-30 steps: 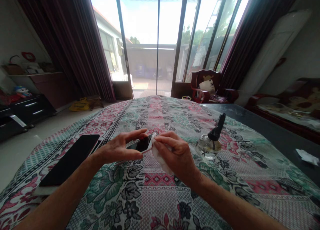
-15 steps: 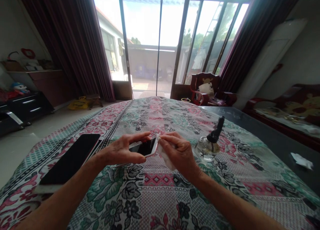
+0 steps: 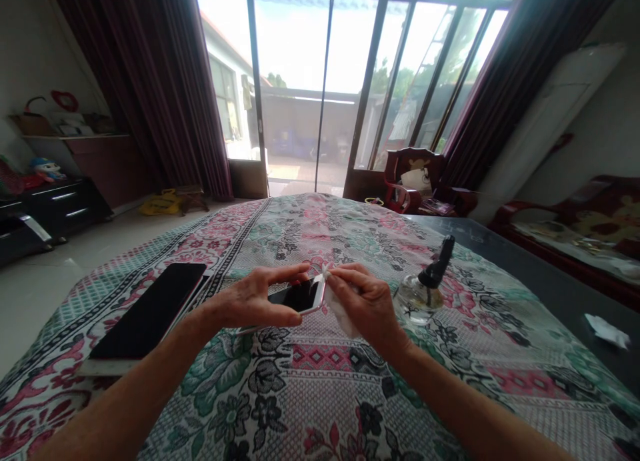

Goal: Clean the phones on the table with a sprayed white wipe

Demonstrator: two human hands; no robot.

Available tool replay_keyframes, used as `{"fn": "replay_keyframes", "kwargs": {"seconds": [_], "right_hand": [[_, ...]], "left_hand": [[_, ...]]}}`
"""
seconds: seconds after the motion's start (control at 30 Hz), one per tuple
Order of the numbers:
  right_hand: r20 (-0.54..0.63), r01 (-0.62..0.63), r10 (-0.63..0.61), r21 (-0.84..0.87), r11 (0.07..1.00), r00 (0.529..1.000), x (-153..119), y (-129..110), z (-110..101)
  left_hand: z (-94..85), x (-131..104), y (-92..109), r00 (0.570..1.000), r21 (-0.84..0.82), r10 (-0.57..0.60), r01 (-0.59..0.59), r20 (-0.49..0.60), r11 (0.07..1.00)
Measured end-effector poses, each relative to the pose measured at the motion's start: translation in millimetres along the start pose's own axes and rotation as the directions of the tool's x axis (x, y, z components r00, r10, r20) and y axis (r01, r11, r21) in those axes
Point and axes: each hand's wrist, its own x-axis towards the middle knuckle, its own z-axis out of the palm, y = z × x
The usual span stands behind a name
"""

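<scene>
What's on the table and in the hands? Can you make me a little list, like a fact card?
Left hand: holds a phone between thumb and fingers
Right hand: pinches a white tissue or cloth at the phone's end
Phone screen: dark
Left side: what looks like a black tablet, lying on something pale
Right side: clear bottle with a black top
Underneath: flowery tablecloth

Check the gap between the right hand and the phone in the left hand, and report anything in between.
Only the tissue, pinched in the right hand, comes between it and the right end of the phone in the left hand. The bottle stands right of both hands, out of the way.
</scene>
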Motion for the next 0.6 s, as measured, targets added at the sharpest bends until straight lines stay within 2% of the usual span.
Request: {"fn": "replay_keyframes", "kwargs": {"seconds": [0.27,0.47,0.6], "right_hand": [[0.091,0.129,-0.133,0.046,0.991,0.987,-12.2,-29.9,7.3],[0.047,0.021,-0.021,0.001,1.0,0.999,-2.1,-6.6,-0.5],[0.026,-0.011,0.011,-0.011,1.0,1.0,-1.0,1.8,-1.8]], "left_hand": [[-8.3,-2.1,-10.7,0.997,0.013,-0.035,0.036,-0.075,0.999],[2.2,-1.5,1.1,0.999,0.042,-0.019,0.021,-0.051,0.999],[6.7,-0.1,1.0,0.999,0.06,-0.001,0.003,-0.034,0.998]]}}
